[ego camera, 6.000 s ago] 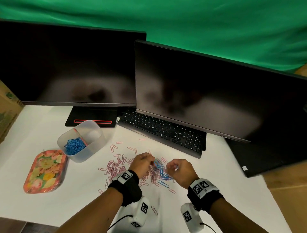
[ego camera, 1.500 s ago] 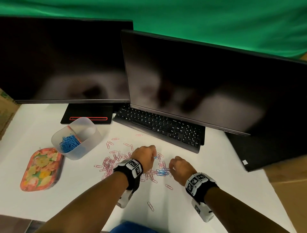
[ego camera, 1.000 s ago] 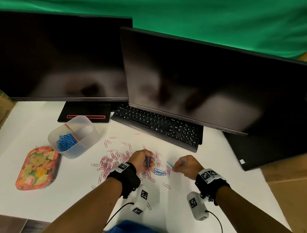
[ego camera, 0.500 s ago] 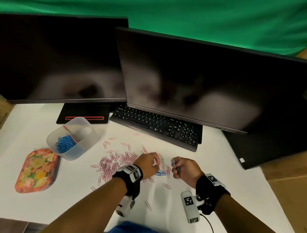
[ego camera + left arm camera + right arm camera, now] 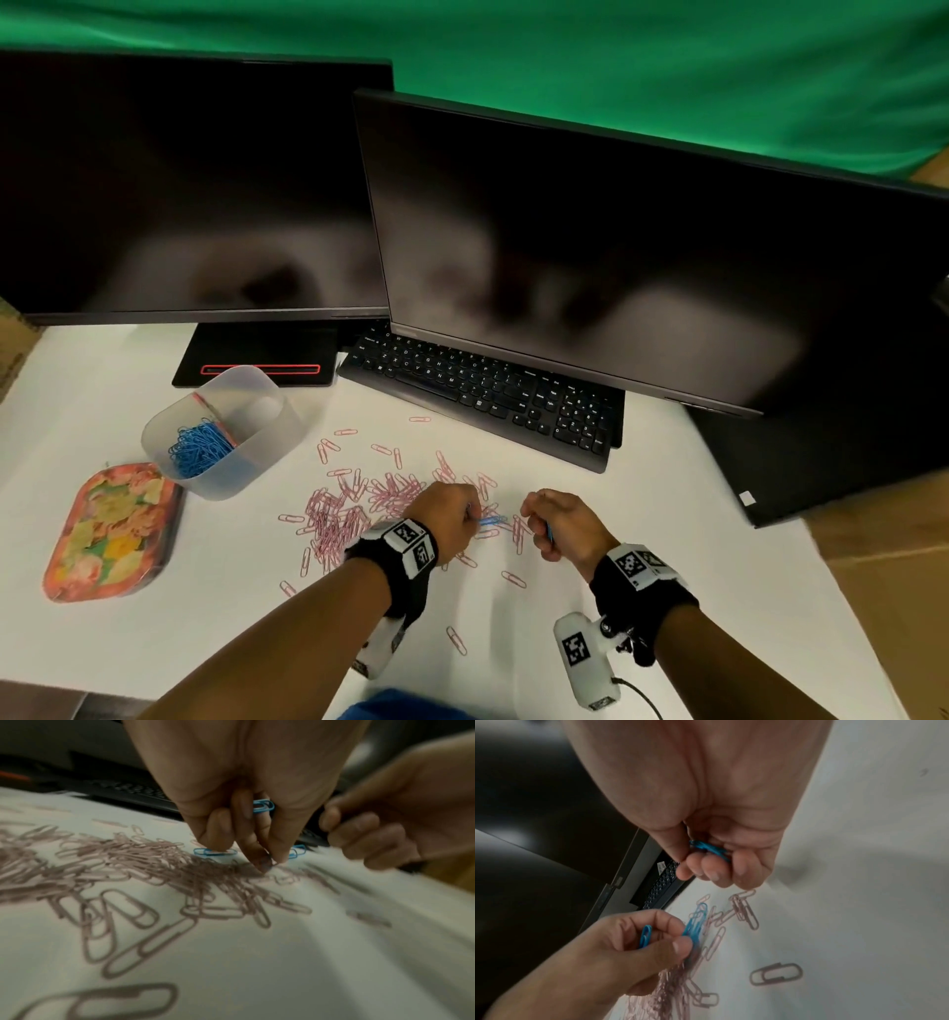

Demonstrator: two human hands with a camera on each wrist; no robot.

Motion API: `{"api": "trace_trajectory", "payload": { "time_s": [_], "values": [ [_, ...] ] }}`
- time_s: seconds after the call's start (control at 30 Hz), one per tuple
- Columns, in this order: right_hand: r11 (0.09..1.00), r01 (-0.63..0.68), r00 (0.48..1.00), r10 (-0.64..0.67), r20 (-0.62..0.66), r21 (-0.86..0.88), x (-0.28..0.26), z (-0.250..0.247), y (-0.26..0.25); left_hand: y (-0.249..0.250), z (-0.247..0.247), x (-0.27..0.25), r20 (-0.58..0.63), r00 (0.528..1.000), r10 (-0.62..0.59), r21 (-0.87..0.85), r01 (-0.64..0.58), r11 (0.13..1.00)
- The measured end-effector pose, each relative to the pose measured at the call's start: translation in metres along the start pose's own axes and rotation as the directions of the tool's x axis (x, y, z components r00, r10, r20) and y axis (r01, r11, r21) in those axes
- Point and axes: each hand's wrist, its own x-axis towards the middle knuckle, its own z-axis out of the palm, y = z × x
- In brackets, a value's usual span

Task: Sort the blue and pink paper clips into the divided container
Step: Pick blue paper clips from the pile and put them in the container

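Pink paper clips (image 5: 354, 506) lie scattered on the white table, with a few blue clips (image 5: 492, 520) among them at the right end of the pile. My left hand (image 5: 452, 514) holds a blue clip (image 5: 262, 806) in its curled fingers and pinches at another blue clip (image 5: 693, 925) on the pile. My right hand (image 5: 554, 519) is curled round a small bunch of blue clips (image 5: 709, 848), just right of the pile. The clear divided container (image 5: 267, 447) stands at the back left with blue clips (image 5: 197, 449) in its near compartment.
A flowered tin tray (image 5: 110, 532) lies left of the container. A black keyboard (image 5: 482, 395) and two dark monitors (image 5: 616, 246) stand behind the clips. The table's right edge (image 5: 821, 580) runs close to my right wrist.
My left hand has dropped onto the blue clips at the pile's right end. My right hand has stayed close beside it, still holding its blue clips.
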Motion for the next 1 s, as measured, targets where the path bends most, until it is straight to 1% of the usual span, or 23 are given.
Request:
{"api": "trace_trajectory", "payload": {
  "time_s": [0.07, 0.13, 0.17, 0.2, 0.27, 0.3, 0.33, 0.4, 0.43, 0.47, 0.5, 0.53, 0.57, 0.63, 0.73, 0.8, 0.83, 0.87, 0.9, 0.93, 0.97, 1.0],
  "values": [
    [1.000, -0.014, 1.000, 0.014, -0.006, -0.011, 0.001, 0.001, 0.000, -0.002, -0.003, -0.001, -0.010, 0.999, -0.031, -0.122, 0.029, 0.992],
    [1.000, -0.015, 1.000, 0.015, -0.010, -0.023, 0.003, 0.004, -0.002, -0.007, -0.006, -0.001, -0.014, 0.997, -0.075, -0.261, 0.069, 0.963],
    [0.997, 0.009, 1.000, -0.010, -0.021, -0.072, 0.005, 0.006, -0.002, -0.011, -0.009, -0.002, -0.015, 0.996, -0.091, -0.326, 0.081, 0.942],
    [0.986, 0.048, 0.998, -0.055, -0.038, -0.159, 0.007, 0.008, -0.003, -0.013, -0.012, -0.003, -0.009, 0.995, -0.103, -0.388, 0.091, 0.917],
    [0.923, 0.134, 0.985, -0.165, -0.056, -0.362, 0.011, 0.015, -0.004, -0.017, -0.020, -0.007, 0.003, 0.990, -0.140, -0.505, 0.122, 0.854],
    [0.886, 0.154, 0.979, -0.198, -0.057, -0.437, 0.014, 0.019, -0.006, -0.019, -0.025, -0.010, -0.006, 0.986, -0.169, -0.572, 0.136, 0.809],
    [0.858, 0.165, 0.975, -0.217, -0.054, -0.487, 0.016, 0.024, -0.009, -0.022, -0.030, -0.012, -0.010, 0.978, -0.208, -0.653, 0.151, 0.742],
    [0.783, 0.191, 0.967, -0.255, -0.025, -0.592, 0.021, 0.035, -0.017, -0.032, -0.039, -0.017, 0.017, 0.949, -0.316, -0.823, 0.193, 0.535],
    [0.728, 0.207, 0.961, -0.276, -0.004, -0.654, 0.023, 0.041, -0.021, -0.039, -0.042, -0.018, 0.041, 0.931, -0.362, -0.885, 0.202, 0.420],
    [0.665, 0.221, 0.955, -0.296, 0.020, -0.713, 0.025, 0.047, -0.025, -0.046, -0.044, -0.019, 0.060, 0.916, -0.398, -0.919, 0.206, 0.336],
    [0.595, 0.228, 0.950, -0.309, 0.043, -0.770, 0.028, 0.053, -0.029, -0.053, -0.047, -0.021, 0.068, 0.902, -0.426, -0.940, 0.201, 0.276],
    [0.525, 0.230, 0.948, -0.311, 0.067, -0.819, 0.030, 0.058, -0.032, -0.057, -0.050, -0.023, 0.072, 0.894, -0.442, -0.950, 0.197, 0.243],
    [0.449, 0.240, 0.945, -0.310, 0.102, -0.861, 0.033, 0.064, -0.034, -0.060, -0.053, -0.026, 0.074, 0.890, -0.449, -0.958, 0.189, 0.215],
    [0.275, 0.278, 0.936, -0.294, 0.194, -0.921, 0.040, 0.072, -0.036, -0.061, -0.056, -0.031, 0.070, 0.897, -0.437, -0.970, 0.163, 0.180],
    [0.036, 0.318, 0.919, -0.257, 0.299, -0.947, 0.046, 0.082, -0.039, -0.066, -0.058, -0.039, 0.049, 0.909, -0.415, -0.980, 0.125, 0.158],
    [-0.089, 0.343, 0.904, -0.238, 0.354, -0.935, 0.051, 0.084, -0.040, -0.066, -0.059, -0.043, 0.043, 0.914, -0.403, -0.985, 0.107, 0.138],
    [-0.127, 0.354, 0.898, -0.230, 0.375, -0.927, 0.052, 0.085, -0.041, -0.067, -0.060, -0.045, 0.045, 0.913, -0.406, -0.987, 0.102, 0.121],
    [-0.140, 0.360, 0.896, -0.225, 0.384, -0.922, 0.052, 0.085, -0.042, -0.067, -0.062, -0.047, 0.053, 0.910, -0.411, -0.989, 0.104, 0.102],
    [-0.132, 0.358, 0.896, -0.230, 0.380, -0.924, 0.052, 0.085, -0.043, -0.067, -0.063, -0.048, 0.065, 0.908, -0.415, -0.991, 0.106, 0.078],
    [-0.096, 0.348, 0.900, -0.246, 0.361, -0.932, 0.051, 0.084, -0.044, -0.067, -0.065, -0.049, 0.076, 0.907, -0.414, -0.993, 0.108, 0.054],
    [-0.020, 0.332, 0.906, -0.272, 0.324, -0.943, 0.051, 0.083, -0.045, -0.067, -0.066, -0.050, 0.087, 0.909, -0.408, -0.994, 0.104, 0.021],
    [0.100, 0.319, 0.911, -0.307, 0.275, -0.943, 0.051, 0.082, -0.046, -0.069, -0.068, -0.051, 0.094, 0.911, -0.401, -0.995, 0.100, -0.006]
  ]
}}
